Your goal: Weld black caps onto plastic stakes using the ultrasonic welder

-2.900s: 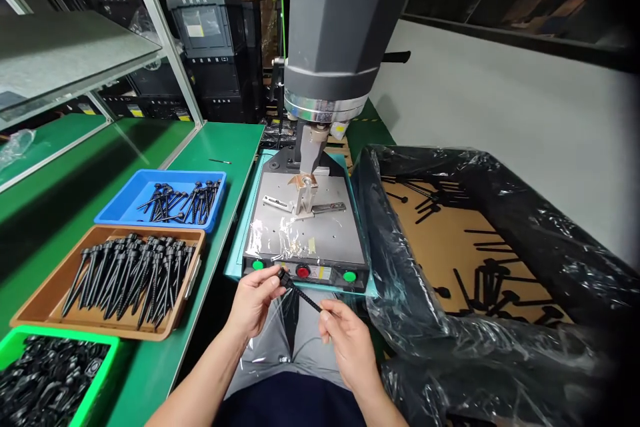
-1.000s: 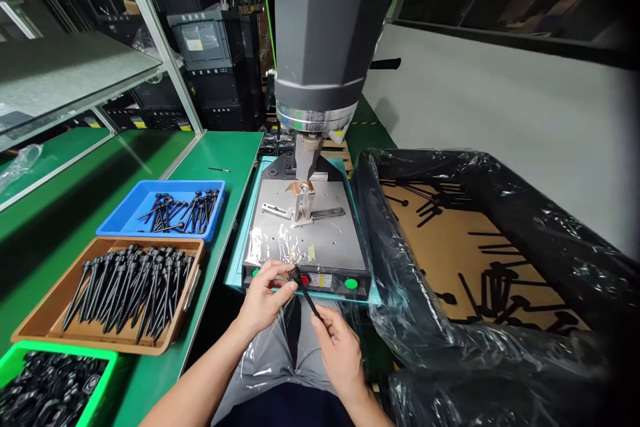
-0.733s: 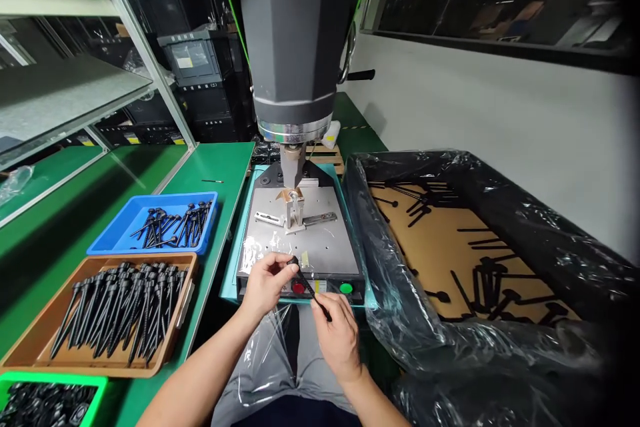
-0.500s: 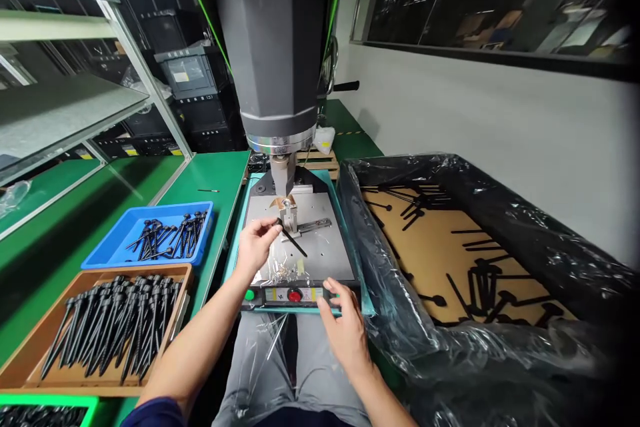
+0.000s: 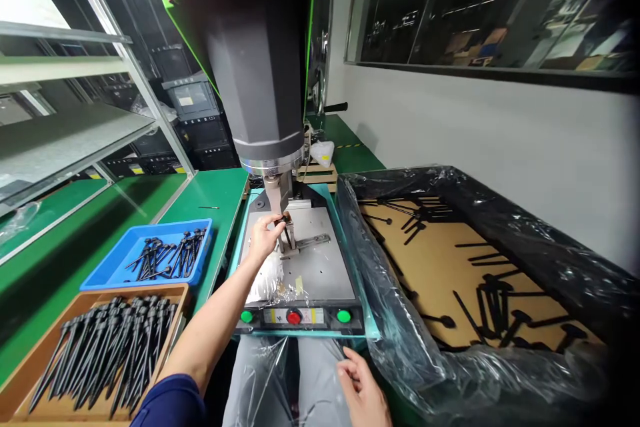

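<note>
My left hand (image 5: 267, 235) pinches a black rod-like piece with a thick head (image 5: 287, 233). It holds the piece at the small metal fixture (image 5: 291, 235) on the machine's plate, directly below the metal tool tip (image 5: 275, 193) of the press. The piece's stem points down; whether it is seated in the fixture I cannot tell. My right hand (image 5: 363, 387) is near my right thigh, below the machine's front panel, its fingers loosely bent and apart with nothing visible in them. The panel has green buttons (image 5: 344, 315) at both ends and a red button (image 5: 294, 316) in the middle.
To the left, a blue tray (image 5: 95, 271) and a brown tray (image 5: 13, 373) hold many similar black pieces. A large box lined with clear plastic (image 5: 400, 340) stands on the right, with black pieces scattered on its cardboard. The press head (image 5: 265, 80) hangs over the plate.
My left hand has moved forward with the black piece, from in front of the fixture to right at it, and the stem now points down. My right hand has drawn back from the front panel.
</note>
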